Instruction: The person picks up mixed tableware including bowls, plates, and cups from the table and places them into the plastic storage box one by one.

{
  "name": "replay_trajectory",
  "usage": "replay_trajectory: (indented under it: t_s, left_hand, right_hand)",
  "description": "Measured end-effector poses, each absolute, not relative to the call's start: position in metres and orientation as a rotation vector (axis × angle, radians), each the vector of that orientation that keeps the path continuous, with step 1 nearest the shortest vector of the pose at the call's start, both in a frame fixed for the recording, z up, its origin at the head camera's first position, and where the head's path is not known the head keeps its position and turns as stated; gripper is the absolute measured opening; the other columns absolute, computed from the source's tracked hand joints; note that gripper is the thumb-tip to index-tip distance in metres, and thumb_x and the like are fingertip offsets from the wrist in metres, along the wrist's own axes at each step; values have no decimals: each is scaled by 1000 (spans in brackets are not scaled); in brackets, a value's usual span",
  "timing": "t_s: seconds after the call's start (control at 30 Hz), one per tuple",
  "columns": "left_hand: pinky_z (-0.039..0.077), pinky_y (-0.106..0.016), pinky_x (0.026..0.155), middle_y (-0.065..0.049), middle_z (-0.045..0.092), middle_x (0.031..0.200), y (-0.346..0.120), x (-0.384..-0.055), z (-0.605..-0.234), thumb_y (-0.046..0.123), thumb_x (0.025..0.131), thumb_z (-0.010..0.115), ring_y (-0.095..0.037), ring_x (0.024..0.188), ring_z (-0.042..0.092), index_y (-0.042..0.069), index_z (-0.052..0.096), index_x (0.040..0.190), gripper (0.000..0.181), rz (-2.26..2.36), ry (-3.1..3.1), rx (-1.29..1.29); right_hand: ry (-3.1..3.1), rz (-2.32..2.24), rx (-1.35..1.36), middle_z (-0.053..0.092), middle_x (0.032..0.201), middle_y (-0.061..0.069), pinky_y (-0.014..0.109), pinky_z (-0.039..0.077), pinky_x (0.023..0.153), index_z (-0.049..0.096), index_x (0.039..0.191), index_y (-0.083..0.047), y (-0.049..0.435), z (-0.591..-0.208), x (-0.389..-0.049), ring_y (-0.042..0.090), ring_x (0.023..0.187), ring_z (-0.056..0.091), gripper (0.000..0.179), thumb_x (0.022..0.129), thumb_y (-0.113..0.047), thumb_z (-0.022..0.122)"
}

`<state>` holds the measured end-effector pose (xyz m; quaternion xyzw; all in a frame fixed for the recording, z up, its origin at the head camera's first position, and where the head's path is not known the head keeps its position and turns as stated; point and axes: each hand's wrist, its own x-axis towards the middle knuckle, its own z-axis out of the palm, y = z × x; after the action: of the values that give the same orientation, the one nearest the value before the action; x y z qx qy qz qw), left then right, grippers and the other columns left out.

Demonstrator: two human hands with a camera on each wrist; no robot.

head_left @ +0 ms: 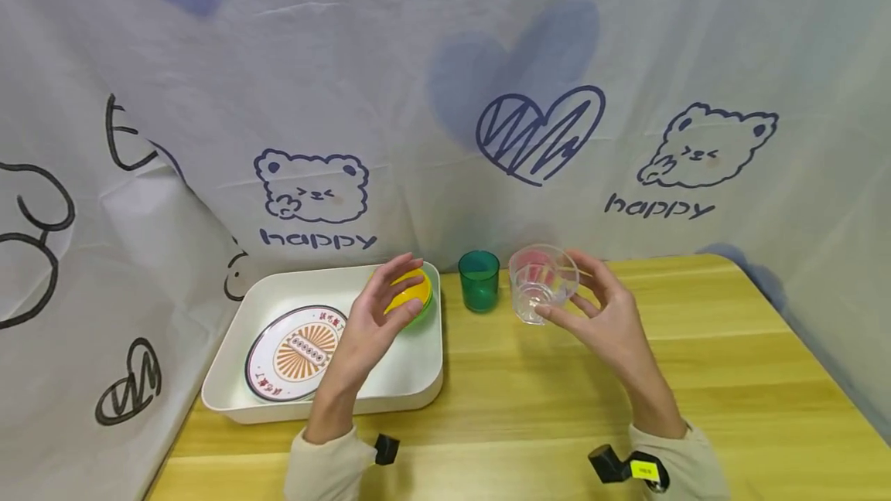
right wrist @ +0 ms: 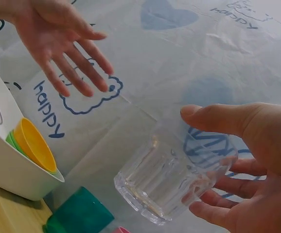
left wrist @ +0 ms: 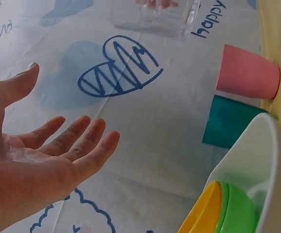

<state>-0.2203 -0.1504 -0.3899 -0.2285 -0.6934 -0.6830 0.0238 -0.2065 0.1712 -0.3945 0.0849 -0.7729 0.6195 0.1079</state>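
Note:
My right hand (head_left: pixel 612 319) grips a clear, faceted plastic cup (head_left: pixel 524 301) between thumb and fingers, lifted over the table and slightly tilted. Behind it stands a pink cup (left wrist: pixel 247 72), seen in the head view only through the clear one. Beside that is a green cup (head_left: pixel 479 281) on the wood. My left hand (head_left: pixel 363 331) is raised above a white tray (head_left: pixel 430 377), fingers spread and holding nothing. Inside the tray, near that hand, a yellow bowl (head_left: pixel 409 294) sits nested in a green bowl (left wrist: pixel 240 208).
A round plate (head_left: pixel 281 358) with an orange sunburst print lies in the tray's left part. The wooden table (head_left: pixel 522 424) extends to the right and front. A white cloth (head_left: pixel 418 83) with bears and hearts hangs behind and at the left.

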Motion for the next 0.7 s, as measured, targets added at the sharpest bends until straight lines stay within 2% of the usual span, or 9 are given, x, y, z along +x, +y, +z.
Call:
replay_trajectory:
  t_s: [0.2,0.47,0.6,0.7]
  left_hand:
    - [45,-39,112,-18,43,155,-140,-219,-391,-1,99,65,-40,142,42,5,38,155,62,-2135,-2178,-753]
    - [47,-36,110,-20,44,155,-129,-218,-394,2,100,65,-40,140,44,6,39,155,61,-2157,-2194,-808]
    - [45,-43,113,-16,46,155,-123,-217,-396,1,98,67,-39,140,45,8,39,155,63,-2158,-2228,-818]
    - [43,-48,114,-13,47,154,-119,-215,-398,1,98,68,-37,140,46,9,40,155,65,-2148,-2273,-806]
  right_hand:
    - [-2296,1820,304,47,150,13,24,49,102,46,151,-6,163,-396,-206,36,133,50,80,82,-9,87]
    - [-2299,1855,389,50,149,13,24,51,101,48,150,-6,156,-397,-207,33,131,53,80,81,-5,88]
    - [-2331,1860,390,50,149,13,25,50,101,48,150,-7,150,-398,-205,34,131,53,79,82,-7,88]
    - [-2349,1860,419,52,148,14,31,49,104,48,151,-8,144,-398,-203,35,132,53,79,82,-9,87]
